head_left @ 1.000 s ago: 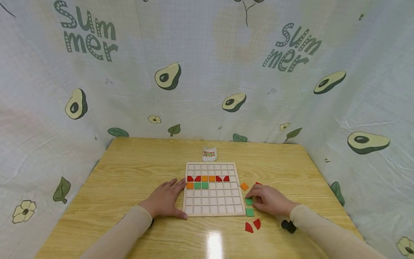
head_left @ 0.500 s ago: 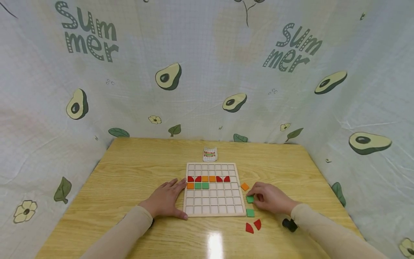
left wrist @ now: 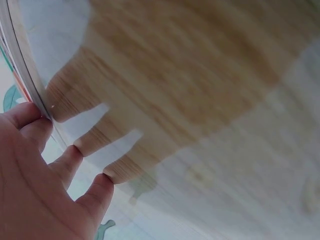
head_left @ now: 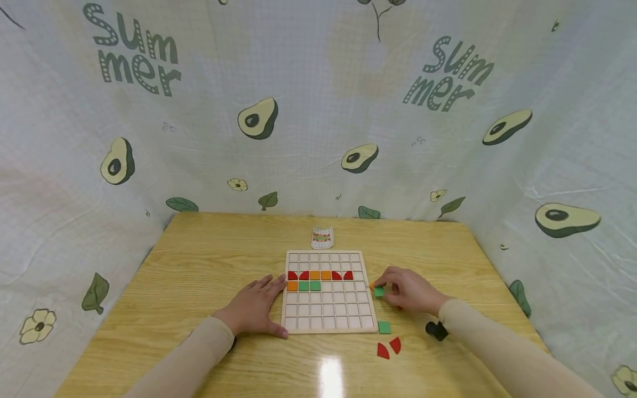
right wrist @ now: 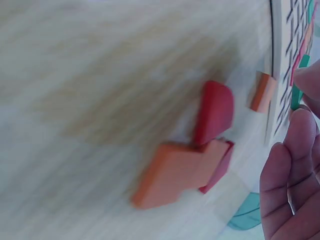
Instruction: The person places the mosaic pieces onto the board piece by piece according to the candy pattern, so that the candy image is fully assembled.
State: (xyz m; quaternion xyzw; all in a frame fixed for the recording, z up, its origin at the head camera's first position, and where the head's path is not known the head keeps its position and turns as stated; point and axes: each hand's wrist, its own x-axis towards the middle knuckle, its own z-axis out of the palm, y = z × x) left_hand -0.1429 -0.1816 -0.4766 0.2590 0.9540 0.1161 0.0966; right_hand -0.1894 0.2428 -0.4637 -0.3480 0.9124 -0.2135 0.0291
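My right hand (head_left: 413, 290) pinches a green square tile (head_left: 379, 291) between thumb and finger, off the table near the grid board's right edge. In the right wrist view that green tile (right wrist: 296, 95) is seen nearly edge-on. Under it, an orange tile (head_left: 371, 286) is mostly covered. My left hand (head_left: 259, 305) rests with fingers spread at the left edge of the wooden grid board (head_left: 330, 310); in the left wrist view its fingertips touch the table. One board row holds red quarter-circles (head_left: 337, 275) and orange squares (head_left: 320, 275). Below it lie one orange and two green squares (head_left: 310, 286).
Another green square (head_left: 385, 327) and two red quarter-circles (head_left: 389, 347) lie right of the board. The right wrist view shows orange pieces (right wrist: 172, 172) and red pieces (right wrist: 215, 112) beside the hand. A small pattern card (head_left: 322, 237) lies behind the board.
My right hand has lifted the green tile from the table and moved it up and left toward the board. The left hand has stayed put.
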